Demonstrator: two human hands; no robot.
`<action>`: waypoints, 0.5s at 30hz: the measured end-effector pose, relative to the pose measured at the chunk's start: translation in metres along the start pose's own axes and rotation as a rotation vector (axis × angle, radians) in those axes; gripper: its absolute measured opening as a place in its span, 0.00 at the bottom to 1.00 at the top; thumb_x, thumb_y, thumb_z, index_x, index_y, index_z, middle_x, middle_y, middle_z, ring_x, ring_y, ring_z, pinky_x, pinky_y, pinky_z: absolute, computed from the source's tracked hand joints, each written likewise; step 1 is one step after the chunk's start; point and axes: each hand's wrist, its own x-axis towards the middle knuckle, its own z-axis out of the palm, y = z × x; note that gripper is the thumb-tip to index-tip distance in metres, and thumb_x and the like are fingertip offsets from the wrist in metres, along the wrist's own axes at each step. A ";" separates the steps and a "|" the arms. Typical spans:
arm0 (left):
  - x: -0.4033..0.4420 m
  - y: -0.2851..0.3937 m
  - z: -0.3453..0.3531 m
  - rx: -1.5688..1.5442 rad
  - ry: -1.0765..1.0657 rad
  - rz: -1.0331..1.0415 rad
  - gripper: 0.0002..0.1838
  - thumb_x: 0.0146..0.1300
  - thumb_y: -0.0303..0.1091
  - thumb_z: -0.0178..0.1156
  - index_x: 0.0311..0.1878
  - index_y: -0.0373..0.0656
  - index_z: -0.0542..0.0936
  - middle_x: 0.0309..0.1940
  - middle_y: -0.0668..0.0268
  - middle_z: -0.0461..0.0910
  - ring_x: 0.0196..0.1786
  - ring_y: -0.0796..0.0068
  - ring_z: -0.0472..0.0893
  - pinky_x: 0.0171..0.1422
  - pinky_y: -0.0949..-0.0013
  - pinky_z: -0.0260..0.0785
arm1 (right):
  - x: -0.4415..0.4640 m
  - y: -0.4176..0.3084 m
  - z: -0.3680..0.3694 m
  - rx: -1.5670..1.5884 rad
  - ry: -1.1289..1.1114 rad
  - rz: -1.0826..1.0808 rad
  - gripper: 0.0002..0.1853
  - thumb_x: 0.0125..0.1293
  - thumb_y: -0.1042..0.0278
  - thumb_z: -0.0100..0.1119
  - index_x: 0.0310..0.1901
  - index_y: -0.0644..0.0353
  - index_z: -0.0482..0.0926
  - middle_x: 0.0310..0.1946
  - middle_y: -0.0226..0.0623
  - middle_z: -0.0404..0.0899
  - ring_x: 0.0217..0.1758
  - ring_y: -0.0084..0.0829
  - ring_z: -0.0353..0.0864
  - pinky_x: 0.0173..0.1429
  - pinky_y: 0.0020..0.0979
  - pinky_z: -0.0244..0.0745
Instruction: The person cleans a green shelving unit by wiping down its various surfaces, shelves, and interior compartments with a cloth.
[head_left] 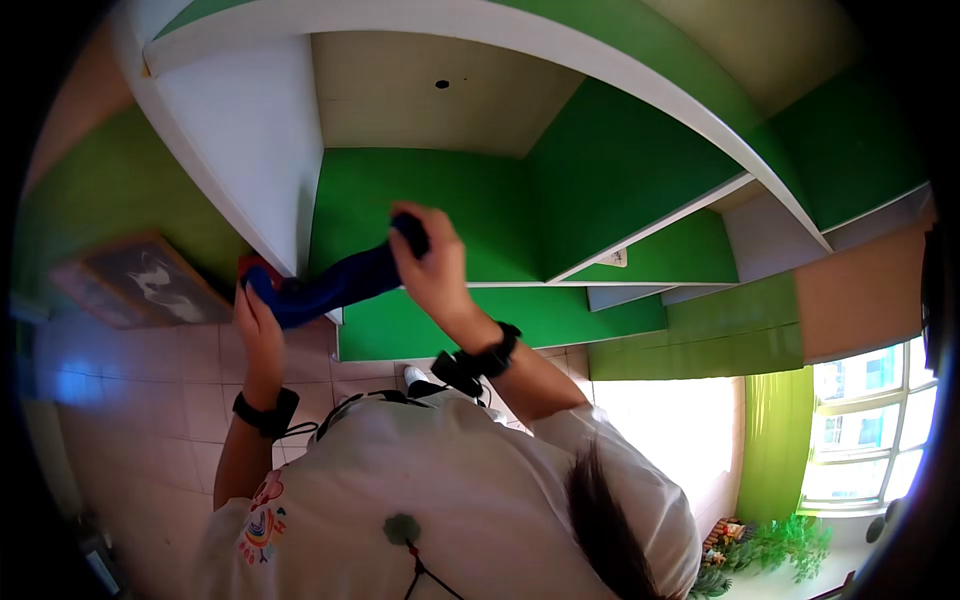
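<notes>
A dark blue cloth (pixel 345 282), twisted into a long roll, stretches between my two hands in front of the green and white shelf unit (pixel 430 215). My left hand (pixel 262 325) grips its lower left end, close to the edge of a white upright panel. Around its upper right end the fingers of my right hand (pixel 432 262) are closed, in front of the green compartment. A small red thing (pixel 258 266) shows just above my left hand; what it is I cannot make out. Both wrists wear black bands.
A framed picture (pixel 150 282) leans at the left by the green wall. Pink floor tiles (pixel 150 400) lie below it. More green shelf compartments run to the right. Beyond them are a window (pixel 870 425) and green plants (pixel 780 550) at the lower right.
</notes>
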 end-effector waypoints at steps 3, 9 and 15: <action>-0.023 0.032 -0.004 0.330 -0.190 0.572 0.12 0.69 0.25 0.50 0.52 0.30 0.74 0.41 0.48 0.78 0.43 0.53 0.80 0.49 0.60 0.72 | -0.017 -0.023 -0.064 -0.164 0.205 -0.120 0.16 0.59 0.84 0.62 0.50 0.65 0.76 0.48 0.47 0.78 0.50 0.42 0.79 0.55 0.34 0.74; -0.011 0.139 0.095 0.050 -0.444 0.770 0.12 0.61 0.23 0.56 0.48 0.31 0.76 0.40 0.50 0.76 0.42 0.49 0.77 0.47 0.57 0.71 | -0.042 -0.024 -0.157 -0.349 0.733 -0.425 0.18 0.66 0.81 0.57 0.56 0.66 0.64 0.61 0.52 0.70 0.58 0.40 0.76 0.61 0.37 0.73; 0.018 0.225 0.213 -0.764 -0.362 0.017 0.12 0.75 0.36 0.52 0.42 0.35 0.78 0.26 0.66 0.73 0.22 0.79 0.68 0.33 0.70 0.65 | 0.025 -0.040 -0.223 -0.014 1.088 -0.223 0.17 0.73 0.69 0.53 0.58 0.66 0.63 0.64 0.48 0.67 0.59 0.36 0.75 0.63 0.34 0.73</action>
